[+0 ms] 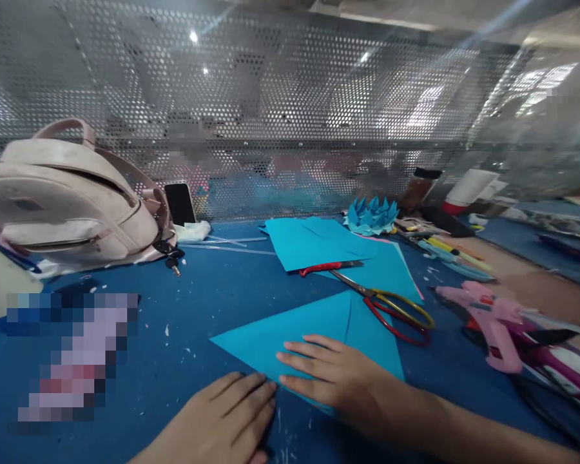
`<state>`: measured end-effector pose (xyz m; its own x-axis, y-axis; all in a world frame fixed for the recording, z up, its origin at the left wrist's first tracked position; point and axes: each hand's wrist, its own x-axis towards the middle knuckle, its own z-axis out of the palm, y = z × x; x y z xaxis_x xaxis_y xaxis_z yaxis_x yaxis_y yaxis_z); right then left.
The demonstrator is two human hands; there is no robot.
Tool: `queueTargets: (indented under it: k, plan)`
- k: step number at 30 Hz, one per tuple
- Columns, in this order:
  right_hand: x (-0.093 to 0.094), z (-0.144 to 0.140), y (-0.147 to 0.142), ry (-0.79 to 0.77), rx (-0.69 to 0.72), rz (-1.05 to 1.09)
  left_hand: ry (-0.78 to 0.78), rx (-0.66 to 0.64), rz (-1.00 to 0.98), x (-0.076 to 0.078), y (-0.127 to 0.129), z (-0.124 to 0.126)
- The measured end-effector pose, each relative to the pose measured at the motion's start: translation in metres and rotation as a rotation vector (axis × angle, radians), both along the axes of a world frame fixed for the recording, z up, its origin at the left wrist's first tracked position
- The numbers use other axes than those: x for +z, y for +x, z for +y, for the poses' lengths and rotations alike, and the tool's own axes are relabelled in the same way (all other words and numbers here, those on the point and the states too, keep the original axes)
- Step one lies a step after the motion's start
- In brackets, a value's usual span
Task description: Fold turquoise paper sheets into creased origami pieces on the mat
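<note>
A sheet of bright blue paper [275, 325], folded into a triangle-like shape, lies on the blue table. My right hand [328, 374] rests flat on it with fingers stretched out and a little apart, pointing left. At the paper's near edge is my left hand [232, 412], its fingers extended side by side and the tips by the crease; its thumb is mostly hidden. Scissors [396, 309] with red and yellow handles lie open across the folded sheet's far corner. Behind them are more blue sheets [314, 241] and a red-handled cutter [321, 267].
On the right lie a pink glue gun [493, 316] and a yellow pen-like tool [457, 251]. A blue folded-paper piece [371, 216] stands at the back. To the left are a pale pink backpack [77, 200], a phone [180, 203] and keys [173, 254]. A perforated metal panel [270, 96] closes the far side.
</note>
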<state>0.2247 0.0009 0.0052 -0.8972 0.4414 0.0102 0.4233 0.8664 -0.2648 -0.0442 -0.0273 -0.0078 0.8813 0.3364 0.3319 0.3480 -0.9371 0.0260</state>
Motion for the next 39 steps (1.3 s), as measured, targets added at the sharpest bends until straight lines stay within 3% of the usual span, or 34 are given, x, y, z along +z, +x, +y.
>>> queueTargets:
  k: [6, 10, 16, 21, 26, 39]
  plan:
    - [-0.008, -0.002, 0.003, -0.087, -0.009, -0.046, 0.136, 0.037, 0.050, -0.005, -0.010, 0.007]
    - [-0.011, 0.000, 0.009, -0.065, 0.001, -0.048, 0.175, 0.086, -0.015, -0.006, -0.009, 0.013]
    - [-0.007, 0.003, 0.008, -0.044, -0.011, -0.019, 0.238, 0.059, 0.059, -0.002, -0.012, 0.017]
    - [-0.006, 0.004, 0.007, -0.048, -0.013, -0.060, 0.262, 0.255, 0.020, -0.016, -0.022, 0.017]
    - [-0.005, 0.003, 0.007, -0.067, -0.022, -0.051, 0.293, 0.412, 0.135, -0.014, -0.025, 0.022]
    - [-0.004, 0.002, 0.006, -0.038, 0.002, -0.057, 0.252, 0.449, 0.101, -0.021, -0.023, 0.019]
